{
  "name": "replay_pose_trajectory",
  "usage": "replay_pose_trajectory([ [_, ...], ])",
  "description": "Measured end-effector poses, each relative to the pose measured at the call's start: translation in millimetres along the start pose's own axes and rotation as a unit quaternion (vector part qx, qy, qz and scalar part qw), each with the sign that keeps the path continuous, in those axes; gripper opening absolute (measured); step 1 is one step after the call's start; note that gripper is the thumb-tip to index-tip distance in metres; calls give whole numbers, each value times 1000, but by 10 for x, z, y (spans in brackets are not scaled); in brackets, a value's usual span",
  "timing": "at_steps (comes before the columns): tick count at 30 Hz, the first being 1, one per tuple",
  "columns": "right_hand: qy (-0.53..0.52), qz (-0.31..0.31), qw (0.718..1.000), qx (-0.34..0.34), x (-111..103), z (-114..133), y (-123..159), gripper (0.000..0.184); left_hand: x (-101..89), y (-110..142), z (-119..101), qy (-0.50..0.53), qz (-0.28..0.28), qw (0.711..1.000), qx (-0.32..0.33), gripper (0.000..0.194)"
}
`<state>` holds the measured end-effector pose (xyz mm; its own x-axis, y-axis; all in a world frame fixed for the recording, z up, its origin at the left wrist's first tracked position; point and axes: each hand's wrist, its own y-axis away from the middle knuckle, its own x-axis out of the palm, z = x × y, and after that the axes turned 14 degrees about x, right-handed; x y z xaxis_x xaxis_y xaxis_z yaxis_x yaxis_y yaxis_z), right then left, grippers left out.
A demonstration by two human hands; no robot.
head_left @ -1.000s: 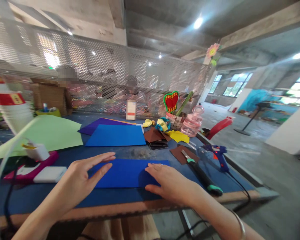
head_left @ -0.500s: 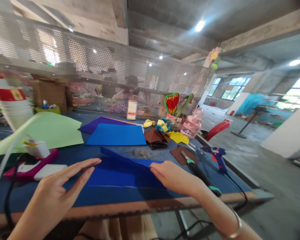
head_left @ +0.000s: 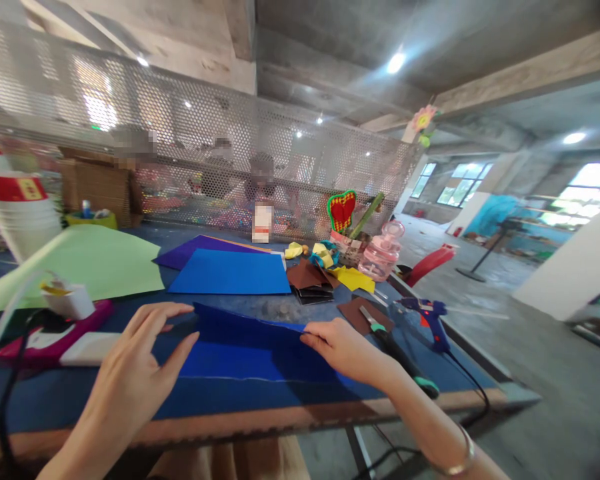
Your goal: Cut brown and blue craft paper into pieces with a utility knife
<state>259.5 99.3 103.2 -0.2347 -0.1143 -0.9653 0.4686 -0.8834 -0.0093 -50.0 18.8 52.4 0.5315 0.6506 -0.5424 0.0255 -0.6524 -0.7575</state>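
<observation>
A folded sheet of blue paper [head_left: 245, 347] lies on the blue table [head_left: 220, 400] in front of me, its top flap lifted off the lower layer. My right hand [head_left: 343, 347] pinches the right end of that flap. My left hand [head_left: 135, 360] hovers at the sheet's left end with its fingers stretched out and apart, holding nothing.
Beyond lie a flat blue sheet [head_left: 230, 273], a purple sheet [head_left: 190, 250] and a pale green sheet [head_left: 80, 263]. A utility knife [head_left: 400, 353] and a blue glue gun [head_left: 427, 317] sit right. Brown and yellow scraps [head_left: 320, 273], a pink bottle [head_left: 380, 253] and a mesh screen [head_left: 205, 167] stand behind.
The blue sheet lay flat under both hands. My right hand pinched its upper layer and lifted it open, while my left hand came off the paper and drew back to the left end.
</observation>
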Motion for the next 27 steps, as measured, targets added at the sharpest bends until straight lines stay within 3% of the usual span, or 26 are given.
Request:
replay_pose_trajectory([
  [7,-24,-8,1000,-3,2,7,28,30,182,-193,29,65,24,998,-2,52],
  [10,-28,-12,1000,-6,13,15,49,29,236,-248,63,108,33,994,-11,42],
  [14,-40,-39,998,-7,38,14,82,13,220,-272,50,157,46,986,-24,26],
  [20,-53,-174,983,-15,21,88,159,7,114,-342,-14,200,30,978,-49,27],
  [27,-30,-320,944,-71,-177,230,322,19,-99,-646,-150,215,-33,975,-53,21],
])
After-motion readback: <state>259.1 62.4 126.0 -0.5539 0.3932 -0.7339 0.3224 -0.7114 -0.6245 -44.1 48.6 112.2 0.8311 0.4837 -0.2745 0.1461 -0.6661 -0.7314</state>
